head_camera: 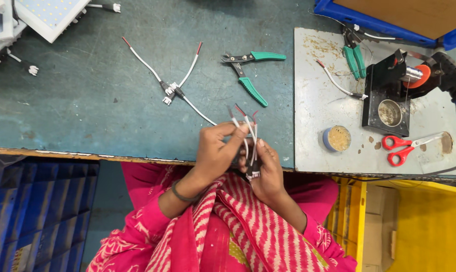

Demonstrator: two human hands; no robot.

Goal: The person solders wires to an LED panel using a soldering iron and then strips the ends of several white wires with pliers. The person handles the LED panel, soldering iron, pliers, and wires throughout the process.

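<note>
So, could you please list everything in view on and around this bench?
Wire bundle: one, white with red tips, held in both hands.
Loose wires: a few, white, on the green bench.
Wire cutters: one, green handles, mid-bench; a second pair on the grey plate.
Scissors: one, red handles, on the plate.
Black stand: one, on the plate.
Round tin: one, blue-sided, on the plate.
Light panels: white, top left.
Crates: blue left, yellow right.
Left hand, right hand: fingers gripping the bundle.
</note>
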